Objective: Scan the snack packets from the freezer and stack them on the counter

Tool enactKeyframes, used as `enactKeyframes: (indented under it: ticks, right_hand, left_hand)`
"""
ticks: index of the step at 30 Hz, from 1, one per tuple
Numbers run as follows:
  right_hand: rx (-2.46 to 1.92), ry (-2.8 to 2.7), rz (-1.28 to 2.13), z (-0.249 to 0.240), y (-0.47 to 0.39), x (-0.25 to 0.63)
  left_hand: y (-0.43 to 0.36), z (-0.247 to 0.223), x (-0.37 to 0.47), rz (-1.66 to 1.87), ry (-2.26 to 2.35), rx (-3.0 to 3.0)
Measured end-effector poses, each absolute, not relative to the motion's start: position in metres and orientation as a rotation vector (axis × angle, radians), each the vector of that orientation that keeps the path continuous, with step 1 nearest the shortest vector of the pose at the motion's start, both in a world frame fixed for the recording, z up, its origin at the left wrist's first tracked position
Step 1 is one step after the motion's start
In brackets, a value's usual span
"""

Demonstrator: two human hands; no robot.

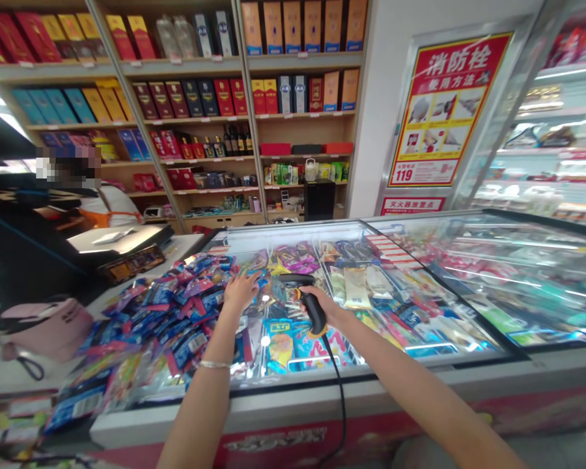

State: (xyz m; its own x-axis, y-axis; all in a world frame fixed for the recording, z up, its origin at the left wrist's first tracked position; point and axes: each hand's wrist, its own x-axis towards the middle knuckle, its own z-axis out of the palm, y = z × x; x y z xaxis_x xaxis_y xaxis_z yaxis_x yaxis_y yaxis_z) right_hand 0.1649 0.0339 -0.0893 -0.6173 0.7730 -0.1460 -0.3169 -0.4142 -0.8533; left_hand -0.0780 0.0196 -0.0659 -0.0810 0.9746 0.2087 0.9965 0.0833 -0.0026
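Observation:
Over the glass top of a chest freezer, my right hand [322, 305] is wrapped round a black and orange barcode scanner [313, 312], whose cable hangs down the freezer's front. To its left, my left hand [243, 291] reaches out at the right edge of a heap of blue and pink snack packets [176, 319]. Its fingers look spread; whether a fingertip touches a small packet is too small to tell. A silver bangle [215, 365] circles my left wrist. Under the glass lie colourful ice cream packs [356, 286].
A pink pouch [46, 329] stands on the counter at the left. Behind it is a person in white and orange [108, 205]. Shelves [180, 63] of boxes and bottles line the back wall, beside a red and yellow poster [452, 111]. More freezer glass [517, 273] extends right.

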Motion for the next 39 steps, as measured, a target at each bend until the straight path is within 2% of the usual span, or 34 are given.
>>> enactKeyframes:
  ticks: [3, 6, 9, 12, 14, 19, 21, 27, 39]
  right_hand:
    - [-0.722, -1.151, 2.043, -0.088, 0.035, 0.169]
    - [-0.719, -1.227, 2.034, -0.085, 0.036, 0.172]
    - [-0.669, -1.278, 1.982, -0.08, 0.034, 0.175]
    - [-0.585, -1.304, 1.883, -0.076, 0.031, 0.174]
    - [-0.564, -1.323, 1.839, -0.075, 0.029, 0.173]
    - [-0.554, -1.364, 1.757, -0.076, 0.029, 0.172]
    - [-0.534, -1.364, 1.745, -0.076, 0.029, 0.172]
    - [-0.528, -1.385, 1.742, -0.077, 0.028, 0.173]
    - [-0.518, -1.461, 1.765, -0.071, 0.022, 0.173]
  left_hand:
    - [0.025, -0.066, -0.077, -0.772, -2.313, -2.136]
    - [0.03, -0.066, -0.072, -1.771, -2.513, -2.06]
    - [0.028, -0.062, -0.065, -2.713, -2.526, -1.833]
    - [0.022, -0.057, -0.059, -3.184, -2.424, -1.778]
    - [0.019, -0.056, -0.057, -3.161, -2.438, -1.811]
    - [0.021, -0.065, -0.053, -2.509, -2.558, -2.077]
    - [0.023, -0.071, -0.053, -2.386, -2.551, -2.184]
    - [0.032, -0.084, -0.056, -2.291, -2.484, -2.349]
    - [0.042, -0.094, -0.063, -2.277, -2.575, -2.23]
